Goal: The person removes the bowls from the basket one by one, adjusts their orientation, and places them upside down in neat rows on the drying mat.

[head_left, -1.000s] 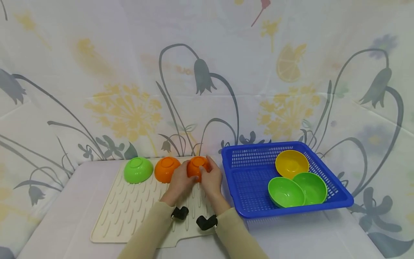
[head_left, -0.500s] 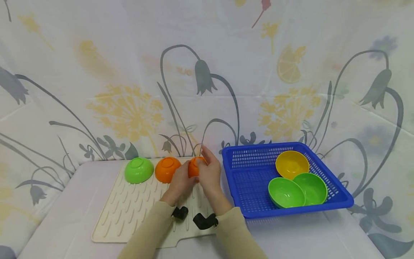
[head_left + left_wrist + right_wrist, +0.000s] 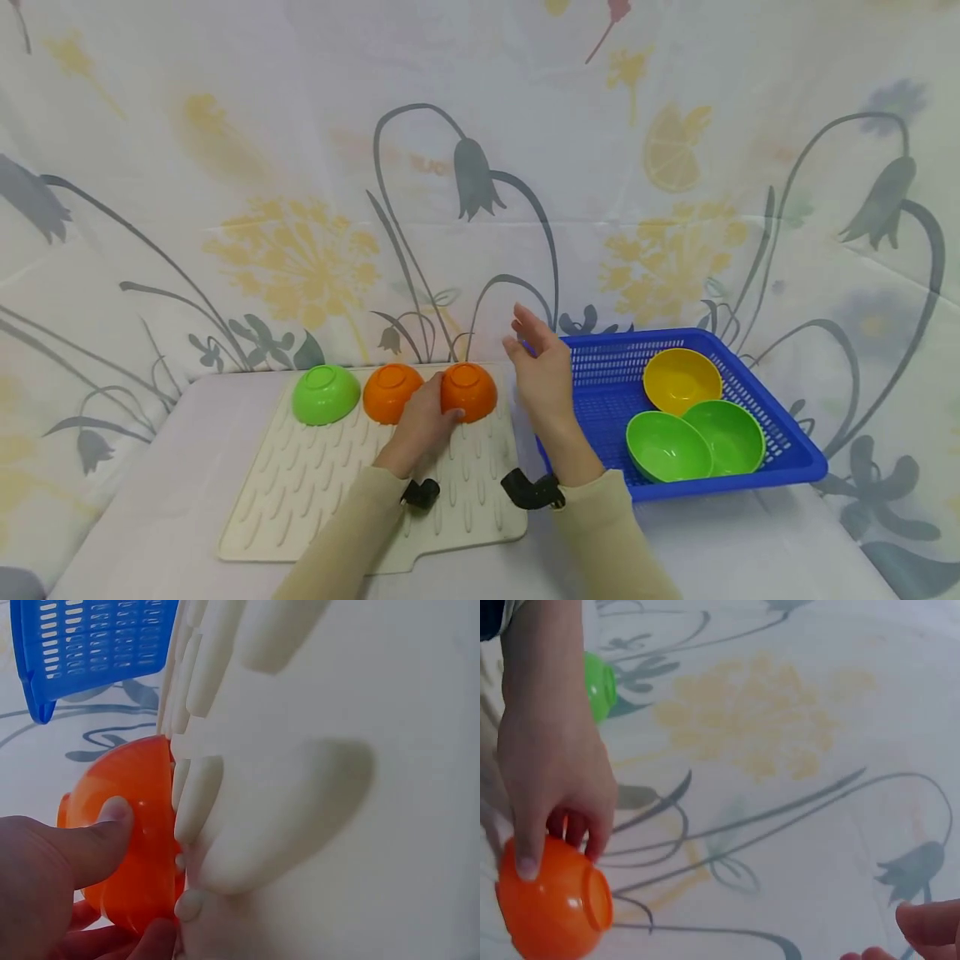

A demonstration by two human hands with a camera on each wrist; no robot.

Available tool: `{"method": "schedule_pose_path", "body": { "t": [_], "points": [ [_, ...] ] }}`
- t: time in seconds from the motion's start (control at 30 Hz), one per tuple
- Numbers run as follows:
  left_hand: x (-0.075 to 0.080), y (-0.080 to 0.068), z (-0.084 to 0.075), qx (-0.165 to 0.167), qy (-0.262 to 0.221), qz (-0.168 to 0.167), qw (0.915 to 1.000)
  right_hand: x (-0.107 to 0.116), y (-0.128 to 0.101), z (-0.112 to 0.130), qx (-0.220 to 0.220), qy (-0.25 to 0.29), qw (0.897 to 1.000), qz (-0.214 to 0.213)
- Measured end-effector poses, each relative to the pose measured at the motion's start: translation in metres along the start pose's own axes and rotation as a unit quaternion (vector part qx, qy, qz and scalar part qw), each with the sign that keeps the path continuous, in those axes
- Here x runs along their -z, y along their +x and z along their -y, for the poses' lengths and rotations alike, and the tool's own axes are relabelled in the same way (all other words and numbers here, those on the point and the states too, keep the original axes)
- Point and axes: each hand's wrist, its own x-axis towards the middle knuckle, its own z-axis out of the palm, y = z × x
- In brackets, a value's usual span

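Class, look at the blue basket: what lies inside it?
Inside the blue basket lie one yellow bowl and two green bowls, all open side up. The right hand hides the basket's near-left corner.

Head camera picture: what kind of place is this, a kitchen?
Probably a tabletop set up like a dish-drying spot, not a real kitchen: a drying mat with upturned bowls, a blue basket, and flowered cloth behind.

No text, label, brand, number or sign can be read in any view.
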Motion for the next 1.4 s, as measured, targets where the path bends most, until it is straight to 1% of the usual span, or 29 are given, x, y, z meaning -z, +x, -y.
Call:
{"method": "schedule_pose_path", "body": {
  "t": [0.07,0.13,0.2,0.23,0.27,0.4,0.5,0.57,0.67,0.77,0.87,1.03,1.1,1.2,1.27,1.4],
  "points": [
    [0.0,0.0,0.0,-0.004,0.004,0.005,1.0,0.015,0.004,0.003,-0.002,-0.023,1.0,0.007],
    [-0.001,0.001,0.0,-0.001,0.009,0.01,0.9999,0.031,0.01,0.006,-0.004,-0.065,0.998,0.021],
    [-0.001,0.002,-0.001,0.0,0.011,0.012,0.9999,0.048,0.017,0.007,-0.004,-0.115,0.993,0.039],
    [-0.001,0.002,-0.001,0.001,0.011,0.014,0.9998,0.057,0.021,0.008,-0.003,-0.145,0.988,0.052],
    [-0.001,0.003,-0.002,0.001,0.012,0.015,0.9998,0.066,0.025,0.009,-0.003,-0.171,0.983,0.066],
    [0.0,0.003,-0.003,0.003,0.02,0.017,0.9997,0.101,0.041,0.009,0.002,-0.271,0.955,0.118],
    [-0.001,0.002,-0.004,-0.001,0.026,0.017,0.9995,0.126,0.048,0.003,0.005,-0.32,0.935,0.153],
    [-0.001,0.003,-0.005,-0.006,0.028,0.016,0.9995,0.142,0.052,-0.002,0.003,-0.342,0.922,0.181],
    [-0.002,0.003,-0.005,-0.013,0.033,0.016,0.9992,0.166,0.057,-0.01,-0.012,-0.355,0.904,0.236],
    [-0.001,0.004,-0.006,-0.018,0.04,0.009,0.999,0.188,0.063,-0.017,-0.031,-0.361,0.882,0.301],
    [0.0,0.004,-0.006,-0.02,0.044,0.007,0.9988,0.206,0.067,-0.024,-0.052,-0.358,0.861,0.356],
    [0.0,0.003,-0.005,-0.014,0.039,0.012,0.9991,0.223,0.067,-0.036,-0.1,-0.339,0.837,0.418],
    [0.0,0.003,-0.005,-0.012,0.038,0.013,0.9991,0.226,0.065,-0.039,-0.112,-0.338,0.826,0.438],
    [0.0,0.002,-0.004,-0.008,0.036,0.014,0.9992,0.227,0.064,-0.042,-0.112,-0.349,0.811,0.457],
    [0.001,0.002,-0.003,-0.006,0.033,0.014,0.9993,0.228,0.063,-0.042,-0.111,-0.361,0.803,0.461],
    [0.001,0.0,-0.002,0.004,0.031,0.013,0.9994,0.227,0.063,-0.041,-0.115,-0.392,0.791,0.455]
  ]
}}
